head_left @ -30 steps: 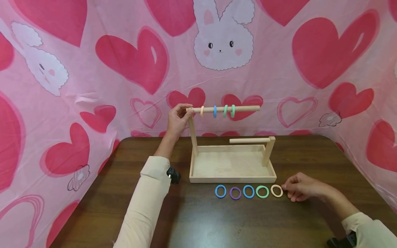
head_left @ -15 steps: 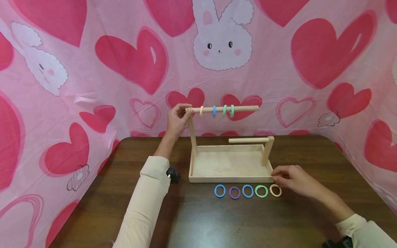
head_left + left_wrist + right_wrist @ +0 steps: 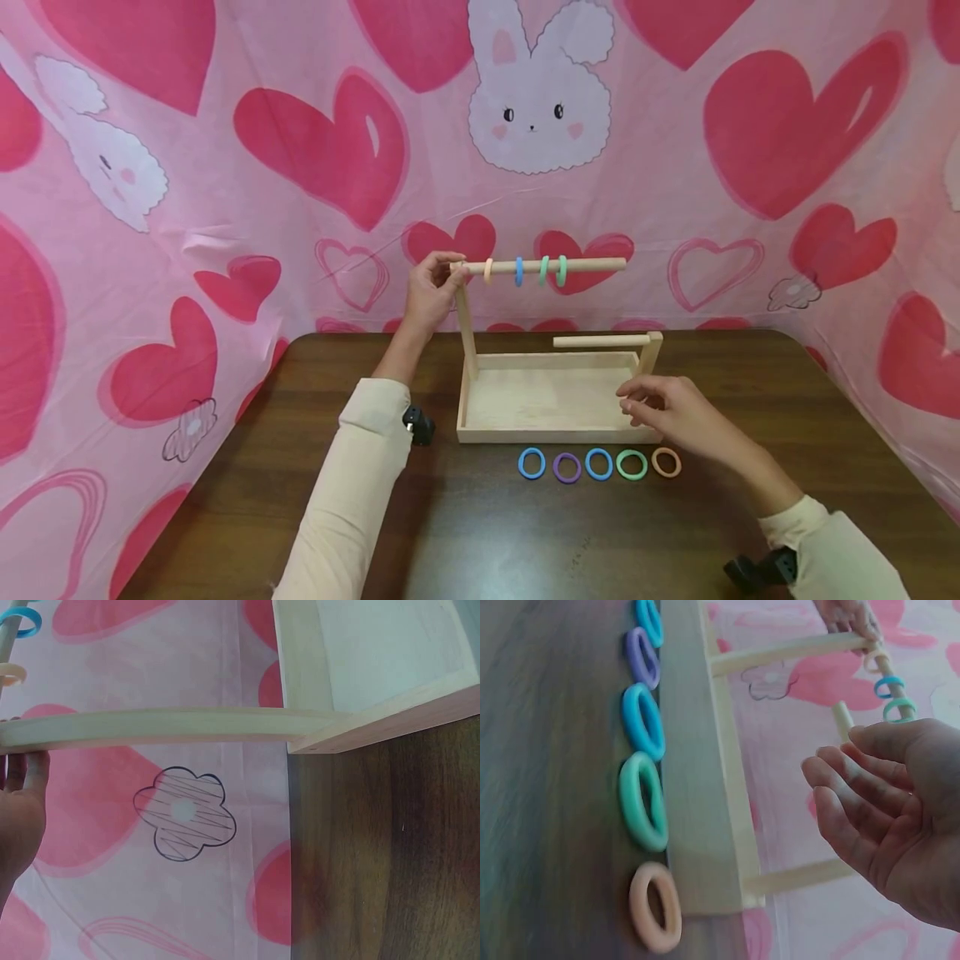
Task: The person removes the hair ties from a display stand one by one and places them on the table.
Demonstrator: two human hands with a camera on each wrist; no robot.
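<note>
My left hand [image 3: 433, 287] pinches the top of the tall left post of a wooden rack [image 3: 467, 337], where the upper rod [image 3: 592, 264] begins. On that rod hang a peach ring [image 3: 488, 271], a blue ring [image 3: 519, 272] and two green rings [image 3: 562, 271]. My right hand [image 3: 667, 408] hovers over the right front corner of the rack's tray [image 3: 555, 436], below the bare lower rod [image 3: 600, 341]. In the right wrist view its fingers [image 3: 844, 821] are loosely bent with nothing between them.
On the table before the tray lie, left to right, a blue ring [image 3: 532, 463], a purple ring [image 3: 567, 468], another blue ring [image 3: 599, 464], a green ring [image 3: 632, 465] and a peach ring [image 3: 667, 462]. A pink heart-print cloth [image 3: 322, 192] hangs behind the table [image 3: 337, 517].
My right hand has moved left and up, from beside the peach ring on the table to above the tray's right corner. The left hand keeps its grip on the post.
</note>
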